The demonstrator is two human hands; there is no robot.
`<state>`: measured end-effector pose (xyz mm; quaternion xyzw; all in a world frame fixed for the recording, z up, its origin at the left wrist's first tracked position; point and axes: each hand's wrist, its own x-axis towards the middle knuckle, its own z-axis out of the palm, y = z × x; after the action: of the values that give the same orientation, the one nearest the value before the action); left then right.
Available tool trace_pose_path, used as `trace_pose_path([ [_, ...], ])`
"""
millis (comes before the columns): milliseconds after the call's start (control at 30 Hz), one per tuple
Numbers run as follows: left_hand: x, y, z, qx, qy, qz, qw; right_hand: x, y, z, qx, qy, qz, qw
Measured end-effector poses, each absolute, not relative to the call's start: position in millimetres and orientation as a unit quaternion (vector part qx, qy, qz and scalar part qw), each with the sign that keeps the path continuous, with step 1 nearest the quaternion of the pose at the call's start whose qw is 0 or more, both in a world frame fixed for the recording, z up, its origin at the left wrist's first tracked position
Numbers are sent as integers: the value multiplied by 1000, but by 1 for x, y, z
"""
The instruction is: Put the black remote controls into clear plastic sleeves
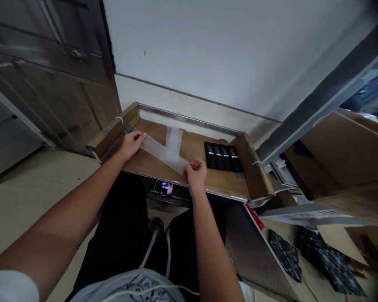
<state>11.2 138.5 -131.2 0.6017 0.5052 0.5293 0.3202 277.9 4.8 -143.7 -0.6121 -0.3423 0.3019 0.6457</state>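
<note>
Both my hands hold a long, narrow, translucent plastic sleeve (161, 155), stretched slantwise above a cardboard-lined work surface (151, 165). My left hand (131, 144) pinches its upper left end between thumb and fingers. At the lower right end, my right hand (196, 174) grips it with curled fingertips. Another translucent plastic piece (175, 138) lies behind the held one, partly covered by it. To the right of my right hand, several slim black items (223, 157) with small white labels lie side by side in a row.
Raised cardboard walls (258, 167) edge the surface left and right. A lit phone (166, 189) sits just below its front edge. A white wall (195, 50) rises behind. Large cardboard boxes (349, 155) stand at right, with dark patterned packages (326, 256) on the floor.
</note>
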Motion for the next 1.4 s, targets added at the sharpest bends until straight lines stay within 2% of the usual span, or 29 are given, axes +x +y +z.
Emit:
trace_pose_path([
  [300,13,134,-128,598,507,518,342,278,-1,-141,-569,-341,300,686],
  [467,11,134,-129,603,507,514,339,279,-5,-142,-538,-332,345,694],
  [733,14,125,-121,630,530,510,247,277,-9,-144,-530,-369,330,689],
  [933,2,70,-114,619,569,512,176,272,-24,-138,-535,-383,315,685],
  [1200,-16,10,-120,578,593,513,227,278,-27,-140,-517,-415,348,663],
  [1400,-23,6,-127,540,566,525,336,279,-25,-142,-501,-400,374,671],
])
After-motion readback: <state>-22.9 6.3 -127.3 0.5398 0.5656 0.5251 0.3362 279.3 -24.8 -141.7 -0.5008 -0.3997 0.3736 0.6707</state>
